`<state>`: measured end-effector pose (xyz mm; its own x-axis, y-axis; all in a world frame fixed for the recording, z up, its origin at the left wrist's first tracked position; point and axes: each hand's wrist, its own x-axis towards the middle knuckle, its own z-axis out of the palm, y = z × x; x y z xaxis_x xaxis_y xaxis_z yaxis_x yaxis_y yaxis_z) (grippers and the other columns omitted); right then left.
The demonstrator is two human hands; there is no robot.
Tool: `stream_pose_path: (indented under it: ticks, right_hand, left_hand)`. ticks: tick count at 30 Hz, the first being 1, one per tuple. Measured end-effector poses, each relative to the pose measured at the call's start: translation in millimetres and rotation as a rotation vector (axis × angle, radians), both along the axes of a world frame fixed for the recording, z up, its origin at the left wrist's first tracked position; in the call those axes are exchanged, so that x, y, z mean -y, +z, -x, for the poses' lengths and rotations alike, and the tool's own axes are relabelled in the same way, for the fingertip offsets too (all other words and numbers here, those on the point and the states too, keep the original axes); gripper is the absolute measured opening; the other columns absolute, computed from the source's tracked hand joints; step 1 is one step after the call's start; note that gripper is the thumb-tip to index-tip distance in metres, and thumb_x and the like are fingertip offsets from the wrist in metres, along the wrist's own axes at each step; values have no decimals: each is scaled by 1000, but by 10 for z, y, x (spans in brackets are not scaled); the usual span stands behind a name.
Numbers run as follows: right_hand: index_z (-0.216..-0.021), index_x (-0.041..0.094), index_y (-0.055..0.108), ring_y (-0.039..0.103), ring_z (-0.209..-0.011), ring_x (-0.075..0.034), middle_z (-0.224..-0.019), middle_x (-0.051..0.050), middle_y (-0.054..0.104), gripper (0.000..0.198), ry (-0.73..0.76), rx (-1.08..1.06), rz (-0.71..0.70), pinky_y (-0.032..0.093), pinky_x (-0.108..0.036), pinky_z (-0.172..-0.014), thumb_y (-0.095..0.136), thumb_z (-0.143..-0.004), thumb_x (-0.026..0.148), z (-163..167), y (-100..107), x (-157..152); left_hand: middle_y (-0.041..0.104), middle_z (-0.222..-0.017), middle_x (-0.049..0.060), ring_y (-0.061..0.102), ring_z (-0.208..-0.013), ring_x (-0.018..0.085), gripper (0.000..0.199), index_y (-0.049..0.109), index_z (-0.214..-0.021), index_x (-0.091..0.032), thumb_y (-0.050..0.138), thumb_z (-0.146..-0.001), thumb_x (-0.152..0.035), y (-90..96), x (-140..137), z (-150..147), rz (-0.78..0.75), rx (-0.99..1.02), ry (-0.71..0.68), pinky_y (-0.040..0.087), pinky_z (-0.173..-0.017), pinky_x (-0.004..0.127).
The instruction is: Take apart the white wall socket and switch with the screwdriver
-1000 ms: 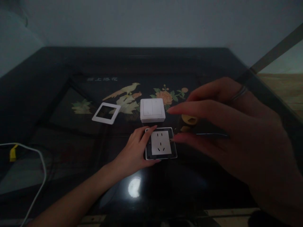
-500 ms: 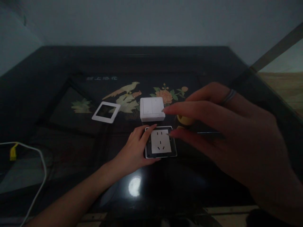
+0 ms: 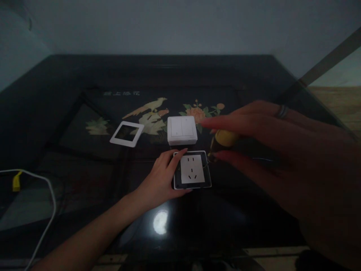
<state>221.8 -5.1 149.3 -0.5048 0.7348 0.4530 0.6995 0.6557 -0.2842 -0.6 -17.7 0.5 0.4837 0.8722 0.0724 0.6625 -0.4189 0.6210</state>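
in the head view, the right hand [image 3: 284, 158] had drawn a little to the right off the socket [image 3: 192, 169], fingers apart over the yellow-handled tool [image 3: 224, 139] just beside it. the left hand [image 3: 160, 178] kept its fingers clamped on the socket's left edge, flat on the counter [image 3: 70, 158]. farther off lay a switch [image 3: 182, 130], a white frame [image 3: 126, 133] and, at far left, a cable [image 3: 47, 188]; nothing blocked the socket.
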Motion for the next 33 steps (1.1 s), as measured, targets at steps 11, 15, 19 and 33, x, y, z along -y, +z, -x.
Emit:
stream_pose_path:
  ticks: [11,15,19,33]
  right_hand:
    - [-115,26,67,69,-97,-17,-108,2,70,26,-16,-25,-68,58,-24,-83,61,-91,18,-23,-58,-43]
    - [-131,26,58,68,-106,-18,-125,3,68,39,75,-1,72,56,-29,-96,54,-93,15,-76,-10,-23]
    - [-117,29,65,68,-103,-19,-121,1,66,24,28,-1,-7,60,-29,-85,60,-94,30,-36,-35,22]
    - [-118,32,65,66,-106,-19,-122,1,64,24,-24,-28,-21,59,-28,-87,57,-96,35,-10,-75,-7]
  left_hand:
    - [40,-141,15,42,-131,40,106,18,-151,-30,83,-69,-39,-13,8,10,-7,-22,-7,40,-109,63]
    - [40,-140,15,43,-131,40,107,17,-151,-31,84,-68,-38,-6,2,10,11,-19,-13,41,-108,63]
    - [40,-140,15,42,-132,39,105,16,-151,-29,83,-70,-40,-4,8,10,-11,-30,-15,41,-109,62]
    - [39,-141,15,41,-132,40,104,18,-150,-28,83,-70,-42,0,7,10,-8,-27,-16,40,-110,62]
